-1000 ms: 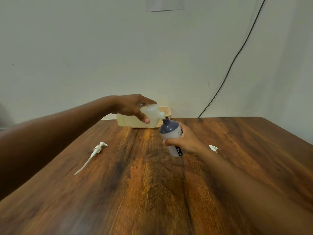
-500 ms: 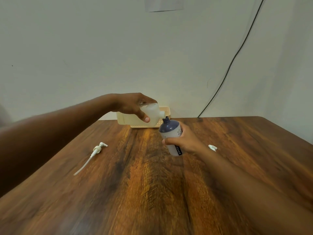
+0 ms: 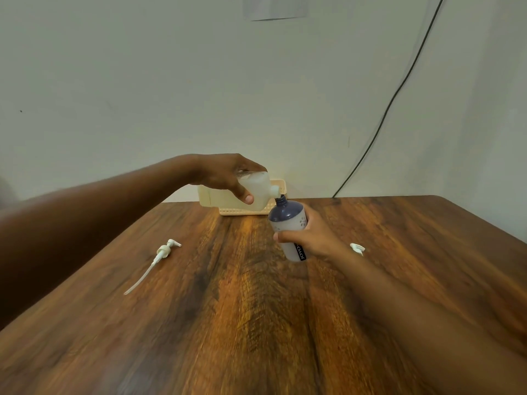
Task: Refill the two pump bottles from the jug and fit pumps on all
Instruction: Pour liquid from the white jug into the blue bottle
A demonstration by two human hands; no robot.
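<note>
My left hand grips a translucent white jug tipped on its side, its spout touching the open neck of a bottle with a dark blue shoulder. Around that bottle's pale lower body my right hand is wrapped, holding it tilted toward the jug just above the wooden table. A white pump with a long dip tube lies on the table to the left. Part of a second white pump shows behind my right wrist.
A cream plastic basket stands against the wall at the table's far edge, behind the jug. A black cable runs down the wall to the table's back right. The table's right edge slants away at the far right.
The jug and the bottle stay joined at spout and neck; both hands have barely shifted. The view has drifted slightly.
</note>
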